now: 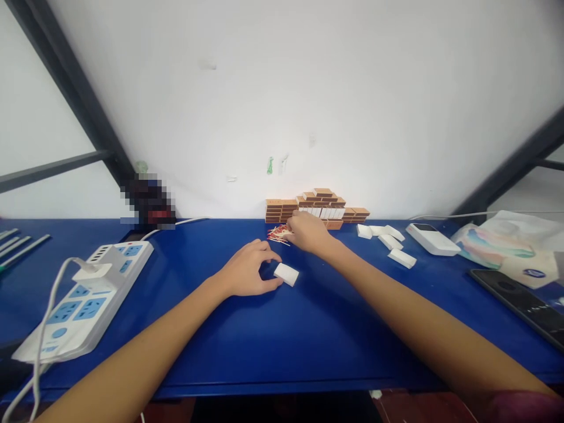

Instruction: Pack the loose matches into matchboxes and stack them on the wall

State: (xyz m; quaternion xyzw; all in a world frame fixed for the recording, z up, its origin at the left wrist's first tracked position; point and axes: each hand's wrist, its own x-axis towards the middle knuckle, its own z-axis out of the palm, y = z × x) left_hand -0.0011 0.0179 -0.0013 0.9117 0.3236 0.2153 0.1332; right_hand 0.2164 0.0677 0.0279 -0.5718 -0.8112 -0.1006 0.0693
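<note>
A small white box (287,274), probably a matchbox tray, lies on the blue table. My left hand (251,267) holds its left end between thumb and fingertips. Farther back, my right hand (308,231) reaches into a loose pile of red-tipped matches (278,234), its fingers drawn together on some of them. Just behind that hand, brown matchboxes (282,210) are stacked against the wall, with a row of white pieces (332,212) standing upright among them. The right hand covers part of the stack's lower front.
Several white boxes (390,241) lie right of the stack, beside a white device with a dark screen (434,239). A tissue pack (497,247) and a phone (520,299) are at far right. A power strip (94,299) with a plugged-in charger and cable occupies the left.
</note>
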